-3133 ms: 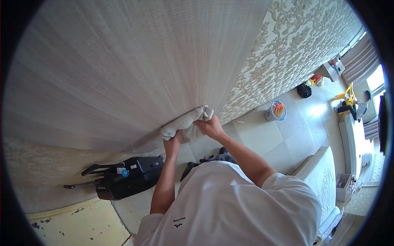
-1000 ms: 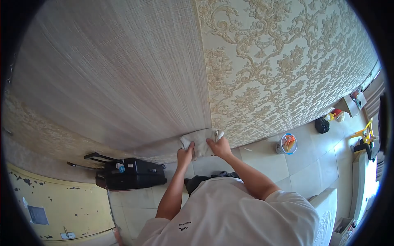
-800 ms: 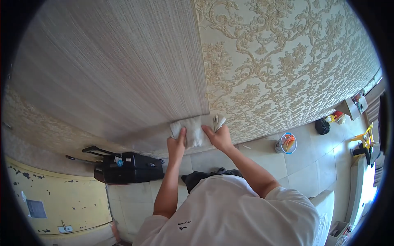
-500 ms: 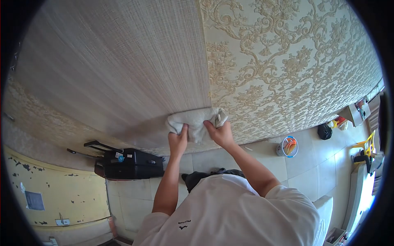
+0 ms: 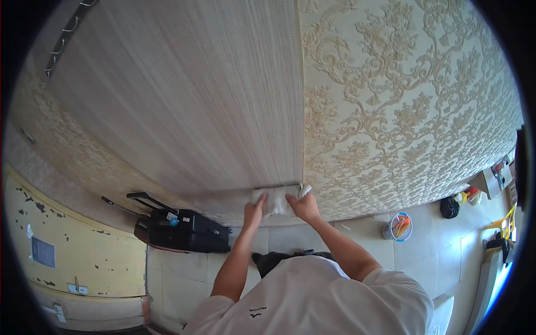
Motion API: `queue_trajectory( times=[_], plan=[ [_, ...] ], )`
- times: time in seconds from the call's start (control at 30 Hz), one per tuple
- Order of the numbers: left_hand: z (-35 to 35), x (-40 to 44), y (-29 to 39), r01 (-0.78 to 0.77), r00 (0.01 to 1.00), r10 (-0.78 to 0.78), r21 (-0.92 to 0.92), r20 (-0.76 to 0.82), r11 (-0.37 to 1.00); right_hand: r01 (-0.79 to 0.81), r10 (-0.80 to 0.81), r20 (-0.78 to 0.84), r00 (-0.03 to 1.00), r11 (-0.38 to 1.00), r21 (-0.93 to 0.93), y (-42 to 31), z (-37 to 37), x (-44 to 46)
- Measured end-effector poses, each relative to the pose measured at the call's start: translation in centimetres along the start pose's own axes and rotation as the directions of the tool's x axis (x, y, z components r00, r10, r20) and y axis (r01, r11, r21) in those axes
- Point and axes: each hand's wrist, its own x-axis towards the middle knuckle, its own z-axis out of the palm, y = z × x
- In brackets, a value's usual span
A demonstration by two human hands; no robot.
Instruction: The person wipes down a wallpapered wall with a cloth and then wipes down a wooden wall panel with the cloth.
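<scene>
A pale folded cloth point(image 5: 277, 202) is spread between my two hands, against the lower part of a grey-beige striped wall panel point(image 5: 223, 111). My left hand point(image 5: 254, 212) grips its left end, thumb on top. At the right end, my right hand point(image 5: 303, 207) holds the cloth, with a bunched corner sticking up beside the fingers. The cloth lies near the seam where the panel meets the cream wallpaper point(image 5: 385, 111) with raised scroll patterns.
A black suitcase point(image 5: 192, 231) stands to the left, by a yellow door point(image 5: 84, 245) with peeling paint. On the tiled floor at right are a bucket point(image 5: 397, 227) with orange things and a black bag point(image 5: 449, 207). A hook rack point(image 5: 67, 36) hangs at upper left.
From about three seconds ago, the view has turned, showing more wallpaper and the door. Both hands, still on the cloth, have moved lower in view; lately the cloth went up, then down again.
</scene>
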Motion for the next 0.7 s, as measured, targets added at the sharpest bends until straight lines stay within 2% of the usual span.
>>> queue_trajectory(
  times=[0.03,0.07,0.1,0.17,0.2,0.23,0.27,0.3,0.37,0.4,0.47,0.53,0.63,0.7],
  plan=[
    [-1.3,-0.5,2.6,-0.037,0.999,0.039,-0.184,0.009,0.982,0.012,-0.012,-0.001,1.0,1.0,-0.002,-2.3,-0.7,0.2],
    [-2.6,-1.1,5.3,-0.07,0.997,0.08,-0.362,0.012,0.929,0.172,-0.165,-0.072,0.984,0.979,0.111,-4.8,-1.4,0.3],
    [-4.0,-2.3,8.2,-0.078,0.996,0.085,-0.368,0.005,0.927,0.33,-0.302,-0.155,0.941,0.92,0.21,-7.2,-2.3,0.2],
    [-6.6,-4.8,13.8,-0.253,0.965,0.256,-0.484,-0.061,0.838,0.335,-0.324,-0.085,0.942,0.904,0.265,-12.2,-5.1,-0.2],
    [-7.5,-5.6,16.1,-0.26,0.963,0.26,-0.486,-0.068,0.835,0.336,-0.336,-0.051,0.94,0.895,0.293,-14.3,-6.2,-0.3],
    [-8.3,-6.4,18.2,-0.369,0.926,0.352,-0.502,-0.132,0.782,0.334,-0.347,-0.018,0.938,0.886,0.321,-16.5,-7.4,-0.3],
    [-9.0,-7.0,20.3,-0.473,0.877,0.438,-0.51,-0.197,0.718,0.46,-0.457,-0.097,0.884,0.819,0.343,-18.3,-8.3,-0.3],
    [-9.7,-7.6,22.6,-0.478,0.875,0.441,-0.51,-0.202,0.715,0.578,-0.553,-0.179,0.814,0.736,0.354,-20.0,-9.3,-0.2],
    [-11.0,-8.6,26.7,-0.595,0.787,0.578,-0.51,-0.215,0.621,0.603,-0.566,-0.219,0.795,0.699,0.384,-23.4,-11.6,-0.3],
    [-11.5,-8.9,28.5,-0.599,0.785,0.579,-0.511,-0.221,0.617,0.625,-0.572,-0.26,0.778,0.663,0.412,-24.9,-12.5,-0.3],
    [-12.3,-9.2,31.1,-0.696,0.682,0.701,-0.477,-0.207,0.536,0.652,-0.588,-0.289,0.755,0.628,0.426,-27.1,-14.1,-0.5],
    [-12.5,-9.3,31.8,-0.701,0.683,0.703,-0.447,-0.199,0.555,0.678,-0.602,-0.32,0.732,0.589,0.44,-27.6,-14.6,-0.6],
    [-11.7,-9.4,30.2,-0.684,0.711,0.683,-0.386,-0.165,0.619,0.688,-0.587,-0.36,0.725,0.608,0.396,-25.8,-13.8,-0.7],
    [-10.2,-8.4,27.2,-0.67,0.729,0.67,-0.351,-0.143,0.654,0.619,-0.529,-0.321,0.785,0.678,0.395,-23.2,-12.5,-0.7]
  ],
)
